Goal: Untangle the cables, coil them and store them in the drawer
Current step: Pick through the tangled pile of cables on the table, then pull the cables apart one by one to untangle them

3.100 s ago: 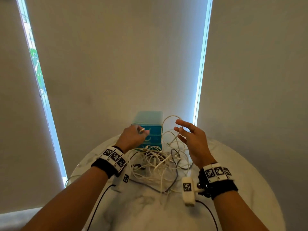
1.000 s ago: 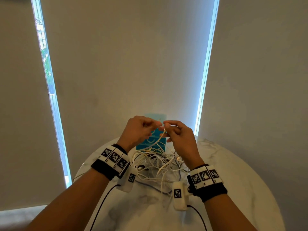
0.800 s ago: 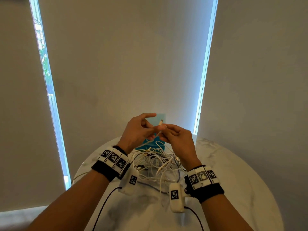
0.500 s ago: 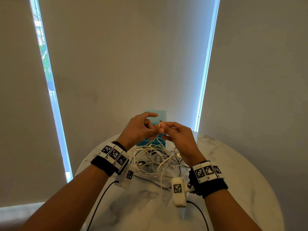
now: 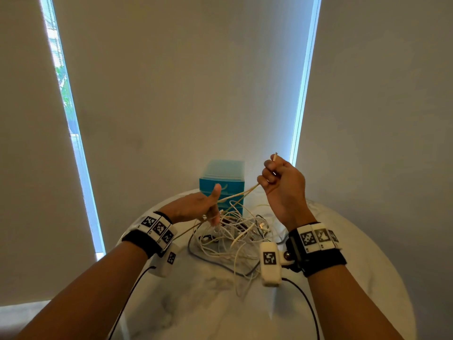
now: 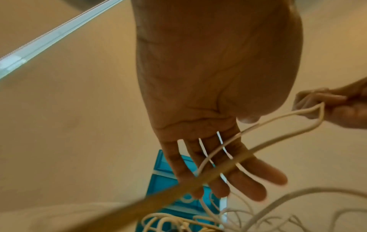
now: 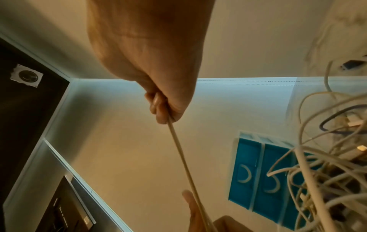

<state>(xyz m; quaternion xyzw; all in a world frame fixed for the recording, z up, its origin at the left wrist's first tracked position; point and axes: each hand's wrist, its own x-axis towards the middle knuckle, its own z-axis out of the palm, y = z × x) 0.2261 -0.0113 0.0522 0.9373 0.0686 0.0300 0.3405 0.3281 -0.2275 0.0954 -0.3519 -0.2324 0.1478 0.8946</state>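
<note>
Your right hand (image 5: 282,187) grips the cable (image 5: 237,193) near its plug; it runs across your left hand (image 5: 193,209), fingers straight. The tangle (image 5: 235,233) lies on the table (image 5: 355,253) before the drawers (image 5: 221,176). Pull slowly, letting the cable slide; stop at snags.

- A raised right hand (image 5: 282,185) grips a cream cable (image 5: 236,194).
- The cable slants down across the left hand (image 5: 196,209), whose thumb points up.
- Below, tangled cables (image 5: 235,238) lie on a marble table (image 5: 372,246) before blue drawers (image 5: 221,179).

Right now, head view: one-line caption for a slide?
Right hand grips a cable end; the cable runs across the open left hand to the tangle, blue drawers behind.
</note>
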